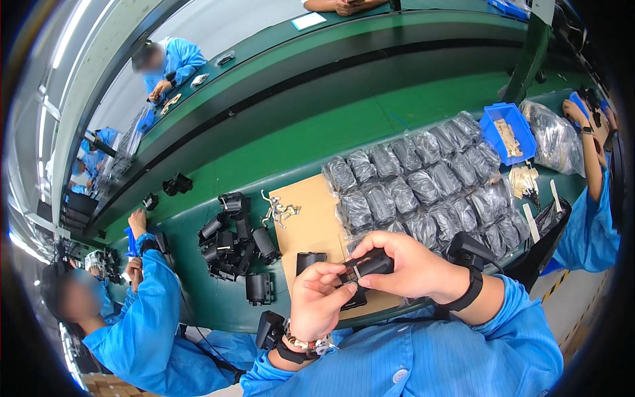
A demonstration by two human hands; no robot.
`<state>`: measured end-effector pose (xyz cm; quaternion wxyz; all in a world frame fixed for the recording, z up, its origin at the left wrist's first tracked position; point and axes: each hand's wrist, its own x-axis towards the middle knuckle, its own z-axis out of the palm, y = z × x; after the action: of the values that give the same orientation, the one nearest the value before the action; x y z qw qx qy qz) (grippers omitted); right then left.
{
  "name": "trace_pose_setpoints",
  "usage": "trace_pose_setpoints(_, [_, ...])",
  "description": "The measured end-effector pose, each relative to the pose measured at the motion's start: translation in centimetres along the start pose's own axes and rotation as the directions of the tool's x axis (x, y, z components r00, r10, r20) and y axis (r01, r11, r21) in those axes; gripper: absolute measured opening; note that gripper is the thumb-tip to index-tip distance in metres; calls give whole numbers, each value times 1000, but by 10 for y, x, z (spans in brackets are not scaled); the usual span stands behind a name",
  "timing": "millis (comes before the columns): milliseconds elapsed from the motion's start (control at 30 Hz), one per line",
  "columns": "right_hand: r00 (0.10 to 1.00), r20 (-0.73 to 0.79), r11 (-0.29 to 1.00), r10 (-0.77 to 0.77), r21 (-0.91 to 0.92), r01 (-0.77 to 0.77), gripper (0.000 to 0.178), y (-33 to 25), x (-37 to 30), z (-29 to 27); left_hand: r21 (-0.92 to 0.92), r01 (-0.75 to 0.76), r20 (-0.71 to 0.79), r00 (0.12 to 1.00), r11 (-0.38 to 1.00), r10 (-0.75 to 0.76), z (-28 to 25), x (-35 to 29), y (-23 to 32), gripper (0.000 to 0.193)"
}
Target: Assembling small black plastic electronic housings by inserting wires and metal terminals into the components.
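In front of my chest, both hands hold a black plastic part (378,263) with a thin, light-coloured strip across its near end. My right hand (417,268) is closed round its right side, thumb below and fingers above. At the strip end, my left hand (316,299) pinches with thumb and fingers; its fingertips partly hide what is there. Just beyond my left hand another black part (309,261) rests on a tan cardboard sheet (314,202). Several small metal pieces (280,210) lie loosely heaped at that sheet's left edge.
A pile of black plastic parts (231,241) occupies the green table to the left. Rows of bagged black items (423,188) fill the right side. Beyond them are a blue bin (508,132) and a clear plastic bag (552,135). Co-workers in blue sit at both sides.
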<state>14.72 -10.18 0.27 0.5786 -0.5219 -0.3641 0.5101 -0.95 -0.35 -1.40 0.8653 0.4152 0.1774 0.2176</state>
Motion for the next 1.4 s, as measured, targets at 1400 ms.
trace_pose_setpoints(1400, [254,-840,522,-480,-506,-687,18,37,-201,-285,912,-391,408,897,-125,167,5,-9,18,54])
